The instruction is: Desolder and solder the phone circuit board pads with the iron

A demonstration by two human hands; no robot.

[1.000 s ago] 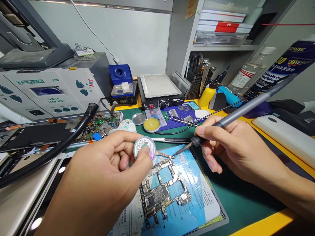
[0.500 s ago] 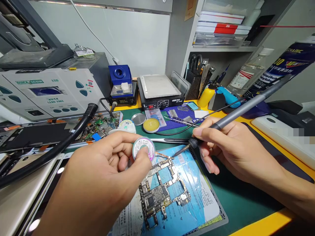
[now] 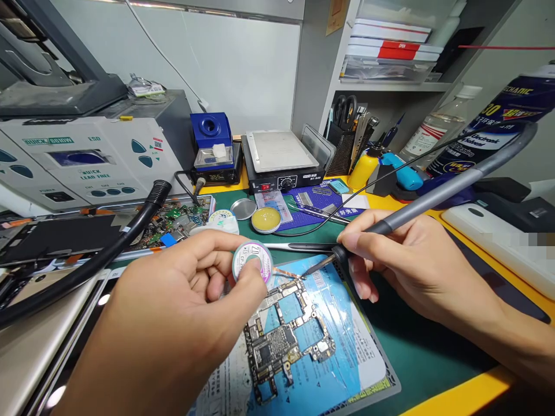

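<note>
My left hand (image 3: 186,300) pinches a small round spool (image 3: 251,263) between thumb and fingers. From the spool a copper-coloured braid (image 3: 284,273) runs right to the top edge of a bare circuit board (image 3: 277,341). My right hand (image 3: 394,260) is closed around a grey and black soldering iron (image 3: 407,211), its dark tip down at the braid's end. Whether tip and braid touch is too small to tell. Beneath the board lies a light blue and white mat (image 3: 347,323).
Behind stand a hot plate (image 3: 281,153), a blue iron stand (image 3: 210,130) and a tin of yellow paste (image 3: 266,220). A thick black hose (image 3: 125,242) crosses the left side by a hot-air station (image 3: 87,167). Bottles, including a yellow one (image 3: 365,167), stand at right.
The iron's rear end has swung slightly, with its cable now bending round higher at the right. My right hand has shifted a little left. My left hand still holds the spool.
</note>
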